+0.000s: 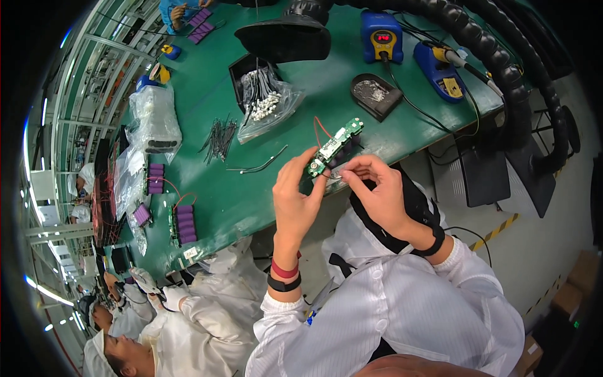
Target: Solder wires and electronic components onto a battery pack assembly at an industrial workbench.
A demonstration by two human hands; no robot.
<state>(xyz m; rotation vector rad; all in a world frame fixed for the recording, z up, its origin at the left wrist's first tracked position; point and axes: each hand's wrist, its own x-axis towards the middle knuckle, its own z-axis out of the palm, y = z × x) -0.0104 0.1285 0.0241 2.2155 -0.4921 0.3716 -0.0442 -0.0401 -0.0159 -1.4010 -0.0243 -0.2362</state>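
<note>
My left hand (294,191) is closed around the near end of a green circuit board (336,144), which it holds tilted over the table's front edge. Dark cylindrical cells (347,151) sit along the board's underside, partly hidden. A red wire (321,125) loops up from the board's left side. My right hand (382,195) is at the board's near end, thumb and fingers pinched together on what looks like a thin wire (335,176). The fingers hide most of that wire.
A blue soldering station (381,39), iron holder (440,78) and black scrap dish (375,94) stand at the far right. A bin of white-ended wires (260,94), black wires (218,139) and purple battery packs (186,224) lie leftward. A black fume hood (282,39) hangs overhead. Co-workers (182,320) sit left.
</note>
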